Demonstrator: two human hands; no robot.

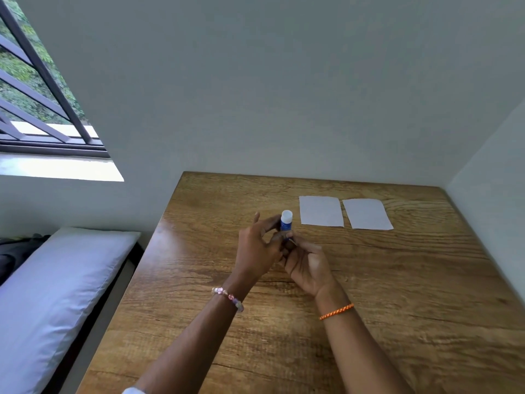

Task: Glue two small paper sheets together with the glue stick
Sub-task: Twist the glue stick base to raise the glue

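A blue glue stick with a white cap stands upright above the middle of the wooden table. My left hand grips its blue body from the left. My right hand pinches its lower end from below and the right. Both hands meet around the stick, so its base is hidden. Two small white paper sheets lie flat side by side at the back of the table: the left sheet just right of the glue stick, the right sheet beyond it. The two sheets are apart and untouched.
White walls close the table off at the back and on the right. A bed with a white pillow lies past the table's left edge. A barred window is at the upper left.
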